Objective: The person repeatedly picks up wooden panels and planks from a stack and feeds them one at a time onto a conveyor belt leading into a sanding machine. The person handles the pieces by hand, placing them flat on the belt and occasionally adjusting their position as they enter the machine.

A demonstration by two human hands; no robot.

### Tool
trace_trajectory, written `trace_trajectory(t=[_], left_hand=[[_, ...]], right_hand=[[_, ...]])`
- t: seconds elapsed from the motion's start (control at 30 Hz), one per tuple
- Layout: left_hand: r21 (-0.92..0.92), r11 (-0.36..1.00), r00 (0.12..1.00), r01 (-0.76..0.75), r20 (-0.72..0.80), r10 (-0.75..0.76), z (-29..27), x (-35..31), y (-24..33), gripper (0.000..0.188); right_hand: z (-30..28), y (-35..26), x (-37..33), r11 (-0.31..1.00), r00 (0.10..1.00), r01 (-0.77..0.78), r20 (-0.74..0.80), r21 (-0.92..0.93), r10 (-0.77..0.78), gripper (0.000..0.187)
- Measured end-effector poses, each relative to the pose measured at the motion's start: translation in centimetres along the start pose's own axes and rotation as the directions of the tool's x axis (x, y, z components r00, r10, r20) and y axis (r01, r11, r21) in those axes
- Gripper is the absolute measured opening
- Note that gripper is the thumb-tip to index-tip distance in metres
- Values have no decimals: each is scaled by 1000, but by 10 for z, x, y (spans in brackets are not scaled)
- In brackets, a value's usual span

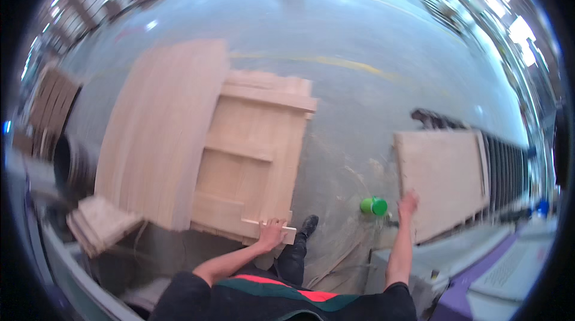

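Note:
My left hand (274,235) is closed round a short pale wooden strip (290,236) at the near edge of a stack of wooden boards (251,123). Other loose wood pieces lie across the top of that stack. Over its left side rests a large, smooth wooden panel (165,123). My right hand (408,202) is at the left edge of a light wooden board (446,171) on the right. Its fingers look curled, and blur hides whether anything is between them.
A green cylindrical container (374,206) stands on the floor between the two board stacks. A dark slatted rack (506,171) adjoins the right board. Small boards (102,224) lie at the lower left. A grey and purple machine (479,273) is at the lower right.

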State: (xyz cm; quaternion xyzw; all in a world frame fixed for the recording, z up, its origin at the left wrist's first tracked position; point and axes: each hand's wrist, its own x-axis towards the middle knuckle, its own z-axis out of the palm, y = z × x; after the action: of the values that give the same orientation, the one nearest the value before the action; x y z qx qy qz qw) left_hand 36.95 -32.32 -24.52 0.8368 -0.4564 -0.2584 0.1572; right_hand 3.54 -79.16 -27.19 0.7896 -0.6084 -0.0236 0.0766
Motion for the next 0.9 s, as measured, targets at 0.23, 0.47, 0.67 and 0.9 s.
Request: trace_trajectory(t=[0.23, 0.47, 0.67, 0.9], left_hand=[[-745, 629, 975, 222, 167, -147, 15, 88, 52, 43], [-775, -205, 795, 598, 607, 23, 44, 175, 188, 62], [-870, -7, 848, 493, 482, -219, 22, 199, 205, 68], [-875, 129, 800, 467, 356, -482, 10, 93, 197, 53]], right_hand=[[-46, -109, -30, 987, 995, 14, 92, 159, -29, 51], [-67, -151, -93, 976, 993, -84, 102, 201, 65, 49], [-122, -189, -176, 924, 965, -105, 262, 368, 5, 51], [-151, -204, -317, 824, 936, -315, 13, 470, 351, 56]])
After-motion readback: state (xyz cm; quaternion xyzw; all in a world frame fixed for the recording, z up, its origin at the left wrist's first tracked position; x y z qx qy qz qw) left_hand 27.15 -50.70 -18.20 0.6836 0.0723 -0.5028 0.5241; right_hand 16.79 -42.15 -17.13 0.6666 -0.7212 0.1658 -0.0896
